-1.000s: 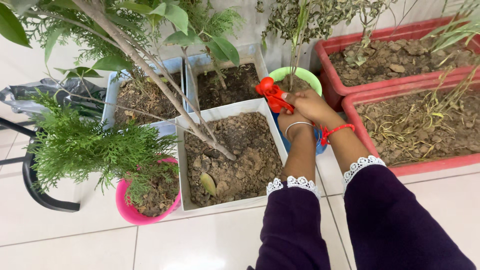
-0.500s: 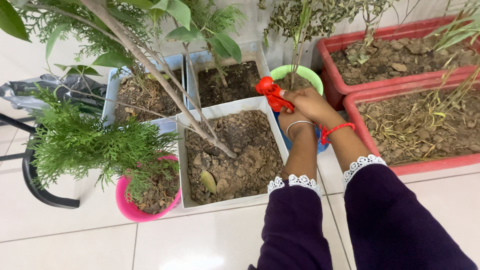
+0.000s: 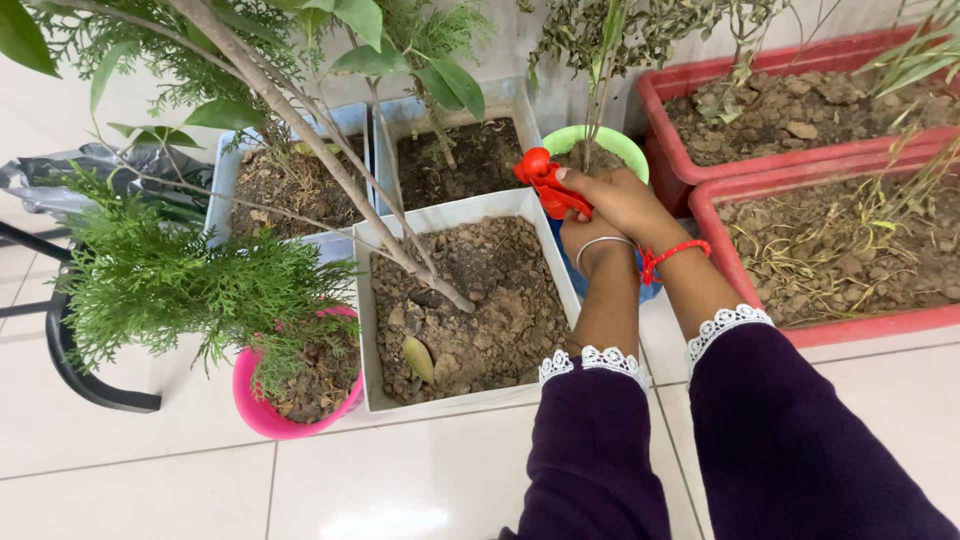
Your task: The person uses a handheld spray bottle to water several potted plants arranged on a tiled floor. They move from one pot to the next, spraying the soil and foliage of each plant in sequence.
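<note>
My right hand [image 3: 622, 200], with a red thread at the wrist, grips the red trigger head [image 3: 541, 178] of a spray bottle. The nozzle points left over the far right corner of a white square planter [image 3: 364, 300] filled with lumpy soil. Just beneath, my left hand [image 3: 592, 248], with a silver bangle, wraps the blue bottle body [image 3: 648, 290], which is mostly hidden behind both wrists. A slanted tree trunk [image 3: 330, 170] rises from that planter's soil toward the upper left.
A pink pot [image 3: 250, 408] with a feathery green conifer stands left of the planter. Behind are two pale blue boxes of soil [image 3: 290, 195] and a green pot [image 3: 592, 140]. Two red troughs [image 3: 742, 262] lie to the right. A black frame [image 3: 62, 372] stands on the white tiled floor.
Both hands and the sprayer sit a little higher and farther right in the picture. The grip looks the same.
</note>
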